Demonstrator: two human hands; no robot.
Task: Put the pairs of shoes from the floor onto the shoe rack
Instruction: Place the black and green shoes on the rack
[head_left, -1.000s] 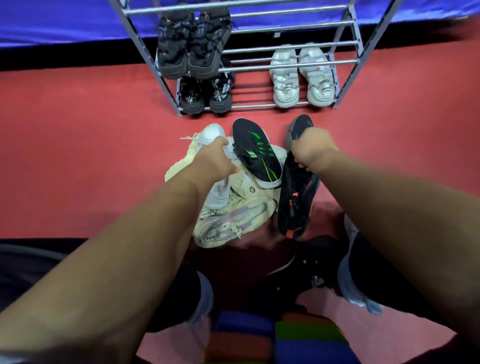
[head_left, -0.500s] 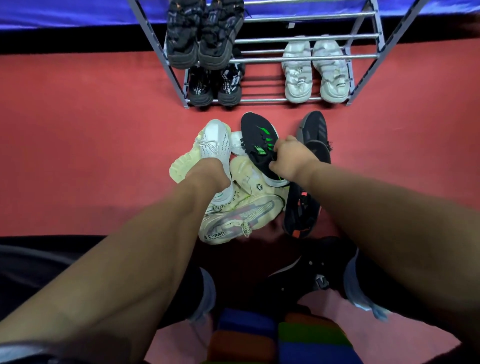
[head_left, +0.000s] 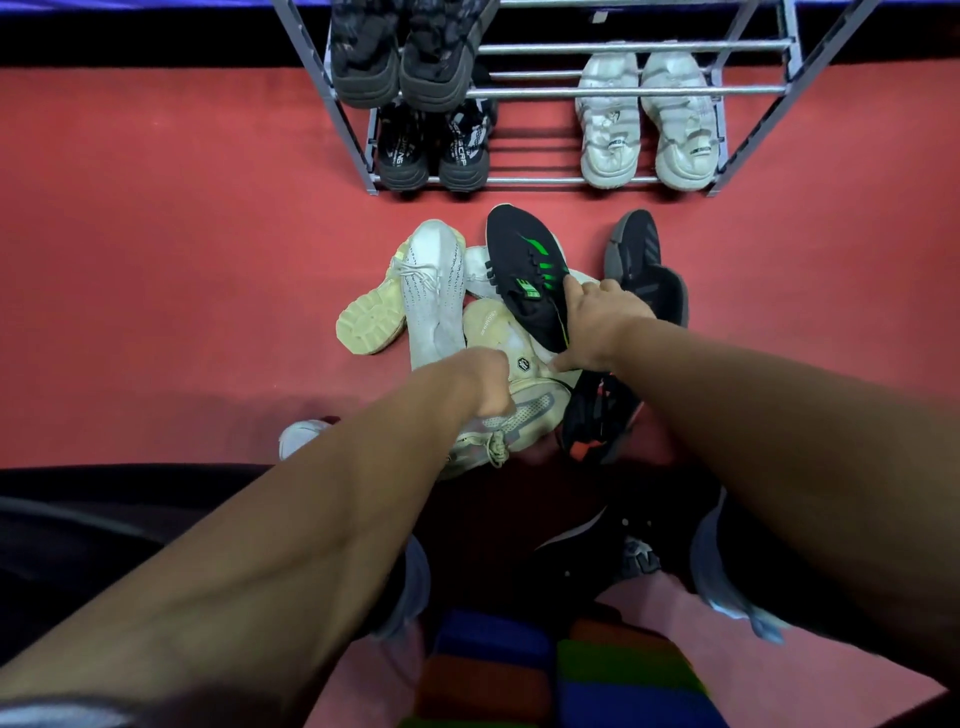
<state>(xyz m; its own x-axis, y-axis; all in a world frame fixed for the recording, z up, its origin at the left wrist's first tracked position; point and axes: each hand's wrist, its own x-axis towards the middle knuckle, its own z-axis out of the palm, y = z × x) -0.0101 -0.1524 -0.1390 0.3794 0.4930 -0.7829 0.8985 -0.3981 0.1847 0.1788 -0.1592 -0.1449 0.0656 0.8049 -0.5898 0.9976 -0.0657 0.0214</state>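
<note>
A pile of shoes lies on the red floor in front of the metal shoe rack (head_left: 623, 92). My right hand (head_left: 597, 327) grips a black shoe with green stripes (head_left: 519, 270) at its opening. My left hand (head_left: 488, 384) is curled on the collar of a cream sneaker (head_left: 524, 415) lying on its side. A white knit sneaker (head_left: 434, 291) lies free on the left, and beside it is a shoe turned up to show its yellowish sole (head_left: 371, 322). On the right lie a dark grey shoe (head_left: 641, 260) and a black and orange shoe (head_left: 597, 415).
The rack holds a black chunky pair (head_left: 400, 67) on an upper shelf, another black pair (head_left: 434, 150) below it, and a white pair (head_left: 644, 124) at the lower right. My own feet (head_left: 623, 551) and coloured blocks (head_left: 519, 670) are close under me.
My left hand let go of the white knit sneaker and drew back onto the cream sneaker. My right hand left the dark shoe at the right and took the black and green shoe.
</note>
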